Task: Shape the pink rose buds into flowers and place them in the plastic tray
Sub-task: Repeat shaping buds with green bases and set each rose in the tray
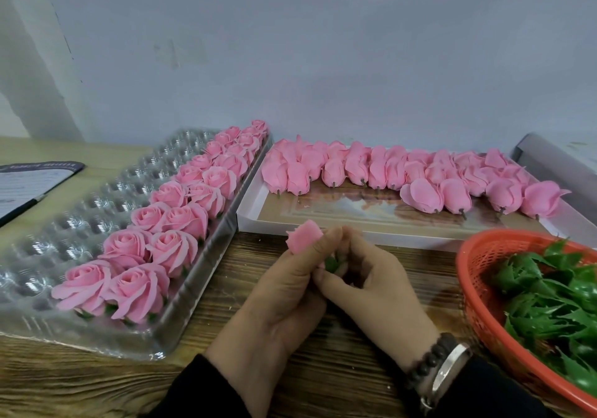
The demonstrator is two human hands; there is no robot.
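My left hand [284, 291] grips a pink rose bud [303, 236] that sticks out above its fingers. My right hand [371, 282] pinches a green calyx [332, 264] at the bud's base, right against the left hand. The clear plastic tray [64, 224] lies at the left, its right two rows filled with several shaped pink roses [155, 249]. A white shallow box [255, 204] behind my hands holds several unshaped pink buds [387, 169].
An orange mesh basket [478, 256] with several green calyxes [549, 304] stands at the right, close to my right wrist. A notebook with a pen [29, 185] lies at the far left. A grey wall rises behind the wooden table [226, 337].
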